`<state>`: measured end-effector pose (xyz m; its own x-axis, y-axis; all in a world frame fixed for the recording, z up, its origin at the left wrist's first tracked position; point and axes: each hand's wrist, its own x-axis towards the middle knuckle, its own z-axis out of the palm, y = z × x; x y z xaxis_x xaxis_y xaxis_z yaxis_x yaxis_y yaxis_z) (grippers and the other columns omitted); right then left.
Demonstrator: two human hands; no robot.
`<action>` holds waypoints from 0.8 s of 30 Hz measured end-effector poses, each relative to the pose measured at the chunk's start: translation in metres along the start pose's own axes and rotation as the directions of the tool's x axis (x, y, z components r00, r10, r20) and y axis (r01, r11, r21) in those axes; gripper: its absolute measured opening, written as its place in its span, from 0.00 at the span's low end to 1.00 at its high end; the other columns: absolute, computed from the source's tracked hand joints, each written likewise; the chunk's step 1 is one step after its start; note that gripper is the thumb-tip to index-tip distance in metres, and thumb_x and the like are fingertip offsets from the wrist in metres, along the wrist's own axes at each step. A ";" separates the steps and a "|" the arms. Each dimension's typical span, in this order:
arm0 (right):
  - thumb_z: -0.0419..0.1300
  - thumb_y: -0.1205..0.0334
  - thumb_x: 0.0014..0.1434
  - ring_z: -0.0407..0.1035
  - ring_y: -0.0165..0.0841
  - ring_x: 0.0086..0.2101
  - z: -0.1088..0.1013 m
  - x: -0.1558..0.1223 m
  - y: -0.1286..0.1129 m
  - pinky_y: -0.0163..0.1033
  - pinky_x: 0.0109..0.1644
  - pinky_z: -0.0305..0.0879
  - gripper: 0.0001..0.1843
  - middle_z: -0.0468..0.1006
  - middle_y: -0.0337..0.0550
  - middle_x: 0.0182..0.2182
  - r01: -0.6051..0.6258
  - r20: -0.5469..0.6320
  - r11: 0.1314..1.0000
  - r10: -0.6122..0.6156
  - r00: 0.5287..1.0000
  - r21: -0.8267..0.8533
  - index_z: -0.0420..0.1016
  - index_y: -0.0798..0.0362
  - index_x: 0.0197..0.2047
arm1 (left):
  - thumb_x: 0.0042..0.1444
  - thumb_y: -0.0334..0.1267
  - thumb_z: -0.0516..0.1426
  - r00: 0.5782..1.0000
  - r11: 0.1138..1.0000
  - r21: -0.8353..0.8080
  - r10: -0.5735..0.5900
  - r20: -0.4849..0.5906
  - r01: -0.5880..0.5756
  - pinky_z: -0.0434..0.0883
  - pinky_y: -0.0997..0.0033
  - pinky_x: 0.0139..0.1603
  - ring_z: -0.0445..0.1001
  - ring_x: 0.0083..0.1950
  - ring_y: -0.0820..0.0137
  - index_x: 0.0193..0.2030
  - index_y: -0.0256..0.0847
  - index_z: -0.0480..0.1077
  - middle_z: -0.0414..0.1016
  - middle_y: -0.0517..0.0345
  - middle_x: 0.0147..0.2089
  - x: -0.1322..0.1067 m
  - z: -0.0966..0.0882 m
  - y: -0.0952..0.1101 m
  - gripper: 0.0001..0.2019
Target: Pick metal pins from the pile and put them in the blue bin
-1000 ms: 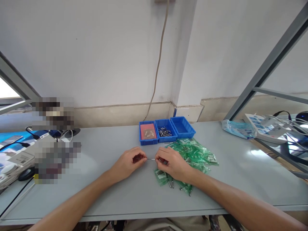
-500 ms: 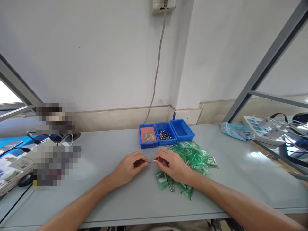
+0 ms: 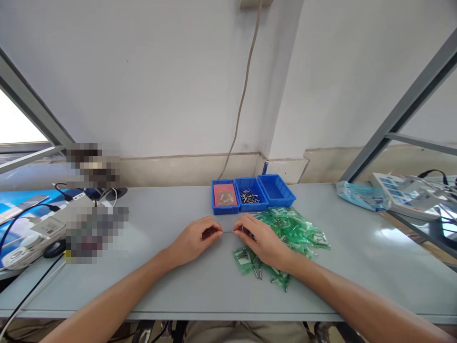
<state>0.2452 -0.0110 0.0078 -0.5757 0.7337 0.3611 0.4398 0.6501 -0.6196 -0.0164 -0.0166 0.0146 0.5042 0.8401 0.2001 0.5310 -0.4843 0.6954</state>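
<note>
Between my hands, just above the table, runs a thin metal rod (image 3: 227,232). The thumb and fingertips of my left hand (image 3: 200,238) pinch one end of it. My right hand (image 3: 257,239) pinches the opposite end, and its fingers cover that tip. Green plastic bags (image 3: 293,228) with small metal parts inside lie in a pile beside and partly behind my right hand. Beyond the hands stand three blue bins. The middle bin (image 3: 252,208) holds many loose metal pins (image 3: 249,196); the left bin (image 3: 225,210) holds a red sheet (image 3: 224,187) with a small clear bag on it.
A third blue bin (image 3: 276,189) stands at the right of the row. On the left are a power strip (image 3: 59,219), cables and a phone. A light-blue plastic packet (image 3: 360,196) and a white device with wires lie at the right. Metal frame posts rise on both sides.
The head view has shifted, so the scene sits slightly higher and further right. Both hands keep their pinch on the rod, and less of its shiny right end shows.
</note>
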 end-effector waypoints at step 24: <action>0.57 0.58 0.70 0.79 0.38 0.41 0.000 0.002 0.006 0.44 0.44 0.74 0.07 0.82 0.43 0.45 -0.238 -0.194 0.893 0.330 0.924 0.383 0.65 0.47 0.38 | 0.74 0.44 0.52 0.967 0.983 0.180 0.064 -0.246 -0.019 0.67 0.64 0.47 0.67 0.47 0.63 0.42 0.44 0.71 0.75 0.56 0.42 0.009 -0.014 -0.018 0.11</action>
<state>0.2466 -0.0058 0.0052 -0.2524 0.9308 0.2644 0.2660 0.3295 -0.9059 -0.0309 0.0027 0.0131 0.3536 0.8418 0.4077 0.6356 -0.5361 0.5556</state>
